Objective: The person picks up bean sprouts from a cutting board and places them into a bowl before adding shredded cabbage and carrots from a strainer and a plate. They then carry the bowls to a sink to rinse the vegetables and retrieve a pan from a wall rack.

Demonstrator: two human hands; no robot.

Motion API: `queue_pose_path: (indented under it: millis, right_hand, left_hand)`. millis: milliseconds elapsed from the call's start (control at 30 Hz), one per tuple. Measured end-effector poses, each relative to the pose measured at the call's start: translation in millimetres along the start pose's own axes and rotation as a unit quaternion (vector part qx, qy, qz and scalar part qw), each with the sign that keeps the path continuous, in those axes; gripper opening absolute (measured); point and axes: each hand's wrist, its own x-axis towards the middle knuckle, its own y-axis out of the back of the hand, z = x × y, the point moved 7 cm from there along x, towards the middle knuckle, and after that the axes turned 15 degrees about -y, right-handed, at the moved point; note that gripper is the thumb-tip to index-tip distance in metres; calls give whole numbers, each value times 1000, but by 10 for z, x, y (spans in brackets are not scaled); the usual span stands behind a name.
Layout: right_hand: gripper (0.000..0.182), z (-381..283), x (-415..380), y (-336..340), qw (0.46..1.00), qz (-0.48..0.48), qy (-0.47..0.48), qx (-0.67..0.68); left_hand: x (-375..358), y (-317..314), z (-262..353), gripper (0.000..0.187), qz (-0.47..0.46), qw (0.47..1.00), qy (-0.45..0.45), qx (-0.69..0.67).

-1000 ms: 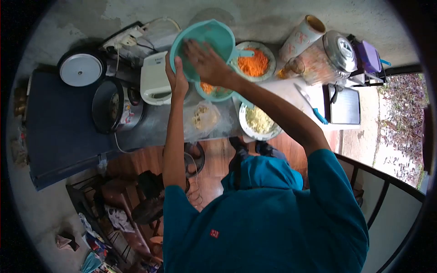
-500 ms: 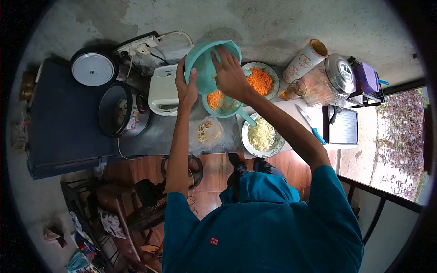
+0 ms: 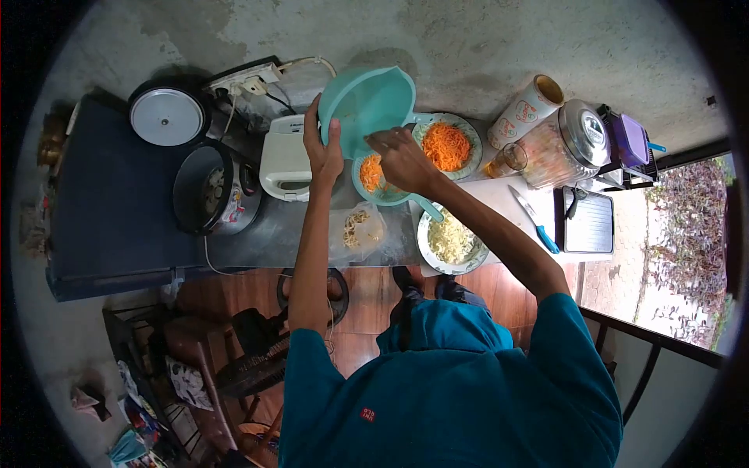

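Note:
My left hand point(image 3: 321, 148) grips a teal plastic bowl point(image 3: 363, 101) by its left side, thumb over the rim. The bowl is raised and tilted, its inside facing me. At its lower right edge is my right hand point(image 3: 404, 162), fingers curled together; what they hold, if anything, is hidden. Below both hands rests a teal strainer point(image 3: 427, 207) with a handle and shredded carrot point(image 3: 370, 173) in it. More shredded carrot point(image 3: 447, 147) fills a patterned plate point(image 3: 473, 134) behind my right hand. Nearer me stands a plate of pale shreds point(image 3: 450, 236).
A plastic bag with sprouts point(image 3: 361, 231) lies in front of the strainer. Left are a white appliance point(image 3: 285, 160) and an open cooker point(image 3: 214, 187). Right are a glass point(image 3: 511, 158), a paper roll point(image 3: 527, 113), a large jar point(image 3: 558, 144), and a blue-handled knife point(image 3: 534, 218).
My right hand has moved down from inside the bowl to its lower edge, and its fingers have curled in. My left hand keeps its hold on the bowl.

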Motion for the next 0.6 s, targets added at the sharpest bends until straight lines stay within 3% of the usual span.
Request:
queue_pose_path:
  millis: [33,100,133,200,433,533,600]
  right_hand:
    - [52,-4,27,-8,1000,-3,-2,1]
    - [51,37,115,141,990,138,-7,-30]
    - [51,100,147,90,990,139,-13,-31]
    - [49,134,200,-141,993,88,25,-71]
    - [49,47,-189,-272,996,-61,8,-61]
    - [52,47,-35,-132,998,-4,-43,-43]
    - [52,-68,131,89,990,132,32,28]
  left_hand:
    - [1,-1,-21,55,3,1000,-6,6]
    - [-25,-46,-26,56,-1,1000,-8,6]
    - [1,-84,-1,57,-15,1000,-16,15]
    - [46,-105,34,58,-29,999,-27,24]
    - [76,-4,1,59,-54,994,-54,81]
    - [75,3,-12,57,-48,994,-59,73]
    - [74,-28,-5,56,-52,995,-55,70]
